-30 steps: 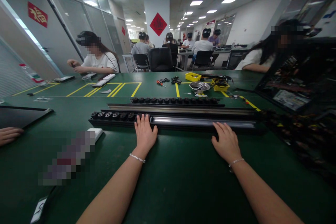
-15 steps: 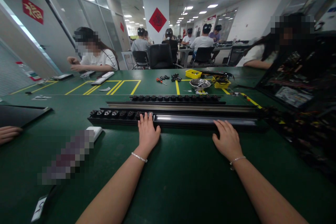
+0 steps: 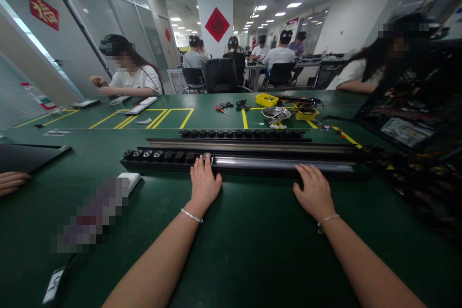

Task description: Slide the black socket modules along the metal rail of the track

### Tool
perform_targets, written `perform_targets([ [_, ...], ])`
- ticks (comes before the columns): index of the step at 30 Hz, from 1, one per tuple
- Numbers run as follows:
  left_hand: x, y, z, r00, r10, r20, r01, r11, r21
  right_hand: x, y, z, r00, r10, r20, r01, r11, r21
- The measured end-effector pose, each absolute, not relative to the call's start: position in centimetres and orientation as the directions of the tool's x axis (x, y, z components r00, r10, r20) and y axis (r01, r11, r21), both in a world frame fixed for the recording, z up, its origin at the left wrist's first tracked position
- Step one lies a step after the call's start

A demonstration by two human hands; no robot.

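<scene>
A long black strip (image 3: 252, 171) lies crosswise before me, with a row of black socket-like pieces (image 3: 168, 156) in its left part and a smooth shiny panel (image 3: 260, 163) along the right. My left hand (image 3: 205, 182) rests at its near side, fingers stretched forward over the edge where the sockets meet the panel. Farther right, my right hand (image 3: 313, 187) lays its loosely bent fingers on the same near edge. Neither hand is wrapped round anything. Parallel behind the strip lies a long channel-like rail (image 3: 249, 146), and beyond that another black socket row (image 3: 241, 134).
A white extension lead (image 3: 130, 183) lies on the green table (image 3: 245, 250) at left, near another person's hand (image 3: 12, 183). Farther back are a screwdriver (image 3: 222, 109), a metal bowl (image 3: 275, 114) and a yellow bin (image 3: 266, 100). Dark cluttered parts (image 3: 415, 173) stand at right.
</scene>
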State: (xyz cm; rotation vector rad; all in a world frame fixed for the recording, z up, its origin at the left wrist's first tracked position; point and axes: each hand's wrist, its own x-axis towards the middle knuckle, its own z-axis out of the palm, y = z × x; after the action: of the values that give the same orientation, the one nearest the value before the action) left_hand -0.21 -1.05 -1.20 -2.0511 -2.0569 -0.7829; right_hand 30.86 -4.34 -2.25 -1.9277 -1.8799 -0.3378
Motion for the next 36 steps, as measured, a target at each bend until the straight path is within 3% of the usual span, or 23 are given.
perform_targets([
  [10,-0.02,-1.33,-0.83,-0.033,0.897,0.442,0.964,-0.088,0.251,30.59,-4.56,-1.76,0.052,0.901,0.431,0.996,-0.013,-0.092],
  [17,-0.36,-1.02,-0.90,-0.090,0.867,0.491,0.943,-0.084,0.321,30.65,-4.61,-1.63,0.056,0.911,0.408,0.996,-0.021,-0.088],
  [36,-0.18,-1.10,-0.64,-0.110,0.904,0.414,0.932,-0.051,0.359,30.60,-4.67,-1.67,0.051,0.897,0.439,0.996,-0.015,-0.086],
])
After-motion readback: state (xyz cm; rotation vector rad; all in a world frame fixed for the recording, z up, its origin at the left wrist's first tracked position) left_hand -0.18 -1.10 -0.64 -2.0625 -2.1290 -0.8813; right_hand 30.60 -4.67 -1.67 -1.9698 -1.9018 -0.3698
